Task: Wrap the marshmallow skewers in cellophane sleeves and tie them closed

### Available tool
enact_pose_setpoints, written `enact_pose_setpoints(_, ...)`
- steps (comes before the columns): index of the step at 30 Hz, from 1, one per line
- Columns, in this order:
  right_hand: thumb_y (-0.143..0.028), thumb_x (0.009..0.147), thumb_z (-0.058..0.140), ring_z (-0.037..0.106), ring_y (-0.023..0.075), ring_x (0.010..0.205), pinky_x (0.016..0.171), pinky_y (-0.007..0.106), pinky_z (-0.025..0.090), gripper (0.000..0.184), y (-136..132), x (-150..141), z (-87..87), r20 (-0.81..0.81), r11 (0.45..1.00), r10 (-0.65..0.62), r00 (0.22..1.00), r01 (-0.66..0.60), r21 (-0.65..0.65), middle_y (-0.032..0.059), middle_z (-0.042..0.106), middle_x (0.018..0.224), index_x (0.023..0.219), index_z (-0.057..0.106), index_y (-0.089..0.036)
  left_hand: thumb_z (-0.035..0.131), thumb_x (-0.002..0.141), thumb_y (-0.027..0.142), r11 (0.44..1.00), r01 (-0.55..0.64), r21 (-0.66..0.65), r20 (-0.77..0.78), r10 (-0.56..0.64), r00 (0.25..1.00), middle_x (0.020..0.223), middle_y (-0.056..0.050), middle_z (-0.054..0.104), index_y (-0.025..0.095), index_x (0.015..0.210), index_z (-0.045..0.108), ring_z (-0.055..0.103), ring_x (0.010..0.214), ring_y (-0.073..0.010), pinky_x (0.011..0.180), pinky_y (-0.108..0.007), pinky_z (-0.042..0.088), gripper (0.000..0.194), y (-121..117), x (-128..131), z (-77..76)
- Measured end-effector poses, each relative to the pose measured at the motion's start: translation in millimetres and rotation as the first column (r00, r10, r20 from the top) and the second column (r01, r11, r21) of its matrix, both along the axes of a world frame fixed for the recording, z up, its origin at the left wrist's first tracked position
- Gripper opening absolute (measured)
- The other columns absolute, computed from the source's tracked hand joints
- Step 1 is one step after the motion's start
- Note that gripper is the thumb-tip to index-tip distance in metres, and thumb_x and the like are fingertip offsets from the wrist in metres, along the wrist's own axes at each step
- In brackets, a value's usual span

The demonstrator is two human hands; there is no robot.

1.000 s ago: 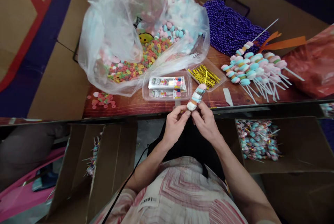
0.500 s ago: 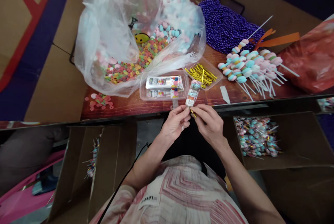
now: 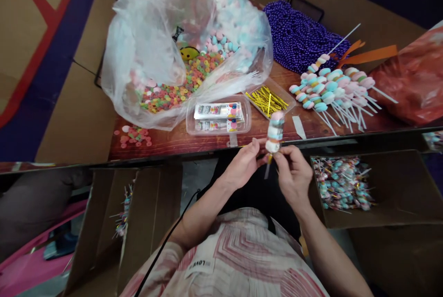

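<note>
1. Loose red rings [image 3: 135,136] lie on the surface [image 3: 166,142], near left.
2. An open plastic bag [image 3: 138,34] of sweets stands beyond a clear tub [image 3: 189,124] of printed wrappers.
3. The left hand [image 3: 244,163] is beside the candy skewer [image 3: 275,132]; whether its fingers grip, I cannot tell.
4. The skewer is upright at the surface's near edge, its base pinched by the right hand [image 3: 295,172]'s fingers [image 3: 283,155].
5. Far right, unwrapped skewers [image 3: 325,87] lie heaped.
</note>
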State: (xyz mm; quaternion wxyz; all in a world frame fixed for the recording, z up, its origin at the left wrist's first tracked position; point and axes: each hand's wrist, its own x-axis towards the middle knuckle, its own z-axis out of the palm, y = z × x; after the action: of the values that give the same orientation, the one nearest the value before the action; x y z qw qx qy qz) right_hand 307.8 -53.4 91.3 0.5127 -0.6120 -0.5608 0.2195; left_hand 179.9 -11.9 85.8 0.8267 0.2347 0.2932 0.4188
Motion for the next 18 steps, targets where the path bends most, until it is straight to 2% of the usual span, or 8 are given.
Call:
enact_pose_setpoints(3,-0.026,0.092,0.06,0.059,0.0165,0.068,0.066,0.03,0.048,0.01,-9.8,12.3,6.6,-0.048,0.995,-0.083,0.995,0.08,-0.058,-0.001,0.062,0.075,0.082,0.063,-0.023,0.059,0.088,0.061,0.963,-0.014,0.27,-0.184,0.066,0.981,0.094,-0.009,0.065,0.019,0.076,0.076,0.058,0.097,-0.0202,0.084,-0.03,0.046,0.047,-3.6,2.6,3.0)
enact_pose_setpoints(5,-0.024,0.091,0.062,0.06,0.0173,0.071,0.068,0.032,0.048,0.008,-15.2,16.1,8.2,-0.029,0.994,-0.108,0.994,0.108,-0.024,-0.0004,0.063,0.077,0.083,0.065,-0.024,0.056,0.092,0.058,0.943,0.039,0.33,-0.307,0.068,0.949,0.085,-0.008,0.063,0.019,0.064,0.074,0.056,0.092,-0.0197,0.085,-0.031,0.044,0.051,-7.4,7.3,3.0)
enact_pose_setpoints(7,-0.021,0.089,0.064,0.06,0.0181,0.072,0.068,0.033,0.048,0.007,-20.8,16.9,7.6,-0.021,0.993,-0.112,0.993,0.113,0.028,0.0001,0.064,0.078,0.085,0.067,-0.026,0.061,0.089,0.056,0.959,0.081,0.27,-0.363,0.023,0.931,0.078,-0.006,0.06,0.019,0.059,0.071,0.054,0.081,-0.0166,0.08,-0.031,0.042,0.049,-10.7,14.0,1.6)
enact_pose_setpoints(10,-0.021,0.088,0.065,0.06,0.0188,0.072,0.067,0.034,0.048,0.008,-32.7,17.8,5.0,-0.048,0.99,-0.133,0.99,0.135,0.036,0.0008,0.066,0.079,0.086,0.071,-0.027,0.074,0.079,0.053,0.98,0.128,0.153,-0.298,-0.078,0.951,0.075,-0.004,0.06,0.016,0.061,0.07,0.052,0.072,-0.0124,0.074,-0.029,0.041,0.041,-14.7,24.4,0.6)
enact_pose_setpoints(12,-0.026,0.091,0.063,0.058,0.0179,0.067,0.062,0.033,0.047,0.012,-43.8,19.9,2.8,-0.09,0.986,-0.165,0.982,0.161,-0.053,0.001,0.066,0.077,0.089,0.074,-0.027,0.078,0.074,0.051,0.984,0.149,0.096,-0.231,-0.124,0.965,0.076,-0.004,0.062,0.015,0.071,0.073,0.053,0.07,-0.0119,0.073,-0.029,0.042,0.036,-18.2,30.9,1.1)
enact_pose_setpoints(14,-0.031,0.093,0.061,0.054,0.0162,0.061,0.056,0.031,0.043,0.016,-55.9,21.3,-0.5,-0.137,0.973,-0.166,0.977,0.14,-0.185,0.0005,0.063,0.07,0.089,0.076,-0.026,0.082,0.071,0.049,0.991,0.11,0.077,-0.226,-0.09,0.97,0.076,-0.003,0.064,0.015,0.081,0.075,0.053,0.066,-0.0115,0.068,-0.029,0.043,0.036,-22.3,37.5,1.1)
enact_pose_setpoints(16,-0.035,0.091,0.064,0.052,0.0148,0.058,0.054,0.029,0.041,0.019,-66.2,20.7,-5.7,-0.206,0.954,-0.162,0.965,0.1,-0.284,0.0002,0.06,0.065,0.083,0.075,-0.023,0.082,0.071,0.045,0.983,0.064,0.173,-0.314,-0.007,0.949,0.078,-0.003,0.065,0.016,0.082,0.074,0.055,0.067,-0.0126,0.067,-0.03,0.045,0.032,-25.1,43.4,0.0)
enact_pose_setpoints(18,-0.037,0.086,0.07,0.051,0.0133,0.058,0.053,0.027,0.04,0.019,-72.3,19.8,-12.6,-0.352,0.945,-0.203,0.914,0.089,-0.315,0.0003,0.06,0.064,0.077,0.074,-0.021,0.08,0.075,0.041,0.91,0.123,0.397,-0.426,0.064,0.903,0.083,-0.005,0.067,0.018,0.077,0.073,0.058,0.075,-0.0156,0.073,-0.032,0.047,0.024,-23.3,45.3,-1.5)
